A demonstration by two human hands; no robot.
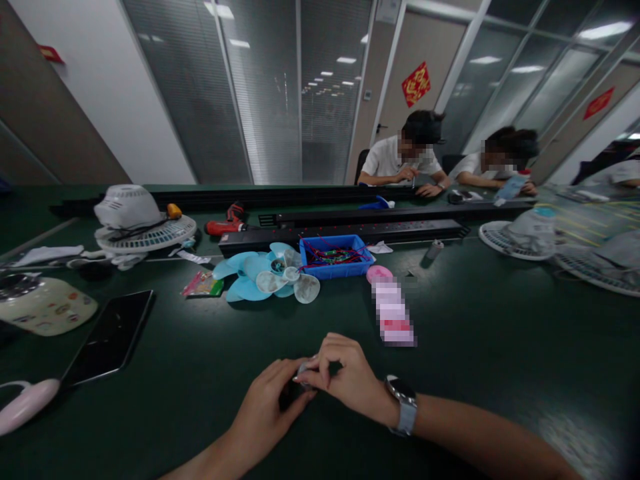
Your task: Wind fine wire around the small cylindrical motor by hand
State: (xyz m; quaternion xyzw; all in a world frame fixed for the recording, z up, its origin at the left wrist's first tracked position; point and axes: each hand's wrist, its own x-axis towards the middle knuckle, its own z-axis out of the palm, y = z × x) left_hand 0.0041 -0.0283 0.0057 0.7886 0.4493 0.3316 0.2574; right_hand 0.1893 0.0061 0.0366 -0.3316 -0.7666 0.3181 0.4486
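- Hands are brought together low at the near edge of a dark green matte table [475, 333]; a small dark part with a pale rounded end [301, 371] is pinched between them, just above the table surface.
- Left hand [265, 407] is curled around the dark lower portion of the part, fingers closed on it from below, apparently as a support.
- Right hand [345, 377] is arched over the top, thumb and fingertips [306, 379] closed on the pale end; the identity of the part cannot be told, most of it being hidden by the fingers.
- A grey-strapped wristwatch with round dark face [401, 393] is worn on the right wrist.
- Well beyond the hands, a pale blue translucent plastic fan blade set [250, 273] is laid flat, touching a shallow blue plastic bin of red and dark wires [337, 257]; both are within reach, presumably as parts stock.
- A black glossy flat tablet [113, 337] lies to the left, beside a cream rounded sticker-covered housing [43, 305].
- A white ribbed plastic fan grille with motor dome [137, 223] and a red cordless screwdriver [227, 223] are placed farther back.
- Two seated people in white shirts [405, 157] are working at the far side of the table.
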